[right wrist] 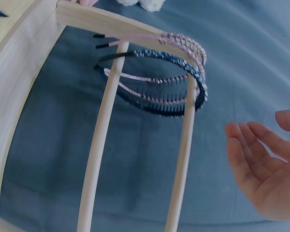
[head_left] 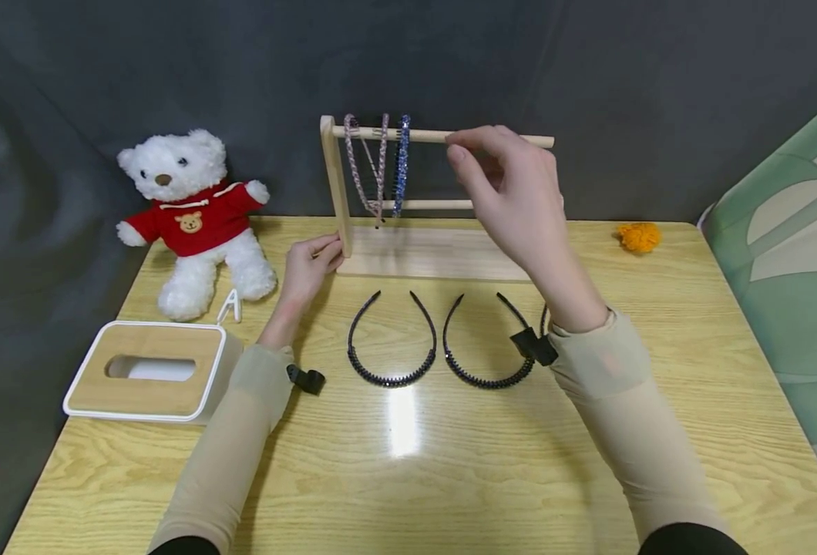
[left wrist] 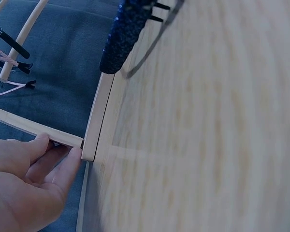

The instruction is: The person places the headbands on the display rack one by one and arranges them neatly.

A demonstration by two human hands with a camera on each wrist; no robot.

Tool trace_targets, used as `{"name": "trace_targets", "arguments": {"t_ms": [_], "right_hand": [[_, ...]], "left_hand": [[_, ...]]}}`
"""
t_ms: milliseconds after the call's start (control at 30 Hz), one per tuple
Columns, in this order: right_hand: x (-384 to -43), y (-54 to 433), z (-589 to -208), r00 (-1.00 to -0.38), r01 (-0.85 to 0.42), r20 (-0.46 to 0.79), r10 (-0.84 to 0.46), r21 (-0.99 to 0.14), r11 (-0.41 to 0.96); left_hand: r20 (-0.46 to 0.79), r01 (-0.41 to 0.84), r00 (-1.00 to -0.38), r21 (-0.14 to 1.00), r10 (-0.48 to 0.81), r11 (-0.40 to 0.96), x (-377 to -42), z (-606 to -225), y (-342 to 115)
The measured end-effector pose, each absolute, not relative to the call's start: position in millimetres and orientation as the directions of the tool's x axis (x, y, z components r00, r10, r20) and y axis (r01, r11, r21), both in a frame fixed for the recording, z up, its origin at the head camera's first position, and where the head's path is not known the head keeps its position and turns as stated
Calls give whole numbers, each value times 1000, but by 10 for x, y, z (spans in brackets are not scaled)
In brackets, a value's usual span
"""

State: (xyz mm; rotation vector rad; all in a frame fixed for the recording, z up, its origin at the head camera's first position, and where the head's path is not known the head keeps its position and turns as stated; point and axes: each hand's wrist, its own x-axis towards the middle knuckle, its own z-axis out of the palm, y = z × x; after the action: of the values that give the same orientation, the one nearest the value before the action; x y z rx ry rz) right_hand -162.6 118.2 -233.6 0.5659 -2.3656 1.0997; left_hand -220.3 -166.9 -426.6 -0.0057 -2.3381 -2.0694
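Observation:
A wooden headband rack [head_left: 443, 253] stands at the back of the table. From the left part of its upper rod [right wrist: 181, 166] hang two pink braided headbands [head_left: 383, 154] and a glittery blue headband [head_left: 401, 166]. My left hand [head_left: 311, 266] pinches the foot of the rack's left upright [left wrist: 36, 127] between thumb and fingers. Empty, my right hand [head_left: 516, 189] is raised in front of the rod, right of the blue headband, its fingers loosely bent and apart in the right wrist view. Two dark headbands [head_left: 391, 381] [head_left: 489, 383] lie before the rack; another is mostly hidden behind my right wrist.
At the left sits a white teddy bear [head_left: 196, 223] in a red sweater, behind a tissue box [head_left: 152, 405] with a wooden lid. Beside the box is a white letter A [head_left: 231, 306]. An orange fluffy flower [head_left: 639, 237] lies at the back right.

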Motion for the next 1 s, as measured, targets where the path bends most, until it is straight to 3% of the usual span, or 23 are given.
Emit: {"name": "trace_targets", "arguments": {"t_ms": [567,1000], "right_hand": [[-1088,1796,-2432,-821,-499,536,-197,-504,705],[-797,2243,-2742,-857,-470,434,-277,-440,765]], "left_hand": [[24,21,-1000,992,-17,123,-2208,-4276,-1663],[29,26,-999,990,-19,139,-2213,-4278,-1677]]}}
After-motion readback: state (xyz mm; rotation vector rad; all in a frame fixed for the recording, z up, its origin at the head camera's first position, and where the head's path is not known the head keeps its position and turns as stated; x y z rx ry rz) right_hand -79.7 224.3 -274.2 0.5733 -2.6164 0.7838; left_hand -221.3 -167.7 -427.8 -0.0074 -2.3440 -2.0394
